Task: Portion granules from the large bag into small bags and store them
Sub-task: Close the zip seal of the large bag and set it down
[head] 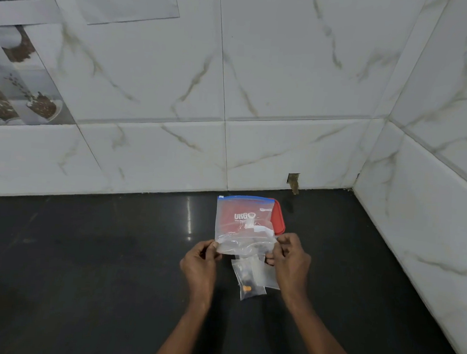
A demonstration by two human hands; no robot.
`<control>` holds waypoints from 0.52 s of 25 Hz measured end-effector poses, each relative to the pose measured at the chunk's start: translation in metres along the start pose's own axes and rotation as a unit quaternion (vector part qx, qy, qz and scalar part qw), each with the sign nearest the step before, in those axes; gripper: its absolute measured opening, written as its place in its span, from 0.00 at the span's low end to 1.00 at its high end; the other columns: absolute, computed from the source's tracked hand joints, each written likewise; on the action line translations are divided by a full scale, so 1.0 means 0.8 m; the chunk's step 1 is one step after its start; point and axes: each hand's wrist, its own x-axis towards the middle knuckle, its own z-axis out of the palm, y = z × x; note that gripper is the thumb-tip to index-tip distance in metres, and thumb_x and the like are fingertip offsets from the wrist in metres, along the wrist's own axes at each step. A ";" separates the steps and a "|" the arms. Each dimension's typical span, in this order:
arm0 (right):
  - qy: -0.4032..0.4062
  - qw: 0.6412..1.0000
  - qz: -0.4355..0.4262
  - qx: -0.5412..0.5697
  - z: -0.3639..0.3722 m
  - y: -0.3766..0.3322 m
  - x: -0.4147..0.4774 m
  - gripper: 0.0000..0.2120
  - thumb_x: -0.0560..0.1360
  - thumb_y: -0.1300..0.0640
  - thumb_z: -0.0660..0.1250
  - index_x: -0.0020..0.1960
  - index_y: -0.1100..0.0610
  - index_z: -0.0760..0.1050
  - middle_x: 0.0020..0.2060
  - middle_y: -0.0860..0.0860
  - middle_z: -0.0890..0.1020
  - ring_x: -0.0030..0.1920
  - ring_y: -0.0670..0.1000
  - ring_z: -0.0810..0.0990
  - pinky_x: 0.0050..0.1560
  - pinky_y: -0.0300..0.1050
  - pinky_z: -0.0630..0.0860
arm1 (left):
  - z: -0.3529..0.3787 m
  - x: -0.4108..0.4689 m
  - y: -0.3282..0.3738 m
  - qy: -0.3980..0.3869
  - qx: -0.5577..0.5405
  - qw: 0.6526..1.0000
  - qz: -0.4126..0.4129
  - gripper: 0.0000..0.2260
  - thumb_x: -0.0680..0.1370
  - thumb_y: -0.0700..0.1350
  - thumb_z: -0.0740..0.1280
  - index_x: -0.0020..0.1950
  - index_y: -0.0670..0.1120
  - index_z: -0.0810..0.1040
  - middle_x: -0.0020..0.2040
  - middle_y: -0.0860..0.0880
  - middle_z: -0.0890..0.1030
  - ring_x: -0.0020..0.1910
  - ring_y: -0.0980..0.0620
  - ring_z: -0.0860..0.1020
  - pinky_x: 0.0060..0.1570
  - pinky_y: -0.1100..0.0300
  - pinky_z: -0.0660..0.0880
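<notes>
A large clear zip bag [244, 224] with a blue top strip and white lettering is held upright above the dark counter. My left hand [200, 263] pinches its lower left corner and my right hand [290, 255] pinches its lower right corner. Behind it lies a red lidded container [279, 218], partly hidden by the bag. Below the large bag, between my hands, small clear bags [250, 280] lie on the counter; one holds a small orange item [246, 288]. Whether granules are in the large bag is too faint to tell.
The glossy black counter [96, 264] stretches left and toward me. White marble-look tiled walls [288, 84] close off the back and the right side, meeting in a corner at the back right. A small chipped hole [293, 182] sits at the base of the back wall.
</notes>
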 end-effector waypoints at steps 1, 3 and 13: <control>-0.006 1.000 -0.007 -0.001 0.002 -0.001 0.000 0.08 0.78 0.67 0.63 0.49 0.56 0.77 0.34 0.57 0.82 0.32 0.50 0.85 0.38 0.46 0.84 | 0.000 -0.003 -0.003 -0.006 0.022 1.000 0.010 0.08 0.80 0.36 0.69 0.46 0.49 0.84 0.41 0.49 0.87 0.38 0.54 0.86 0.43 0.62 0.83; -0.021 1.000 -0.011 0.007 0.005 -0.002 0.000 0.11 0.78 0.67 0.63 0.51 0.55 0.80 0.34 0.59 0.82 0.34 0.54 0.84 0.39 0.49 0.84 | 0.000 -0.007 -0.005 -0.039 -0.006 0.999 -0.016 0.08 0.79 0.37 0.70 0.55 0.47 0.84 0.46 0.47 0.87 0.42 0.49 0.87 0.47 0.55 0.84; -0.056 0.997 0.001 -0.049 -0.003 0.001 0.005 0.07 0.76 0.66 0.66 0.42 0.56 0.76 0.35 0.54 0.82 0.34 0.49 0.84 0.35 0.46 0.83 | -0.002 0.007 -0.001 -0.118 0.074 0.990 0.018 0.12 0.83 0.35 0.61 0.61 0.43 0.82 0.41 0.44 0.87 0.34 0.50 0.86 0.36 0.60 0.83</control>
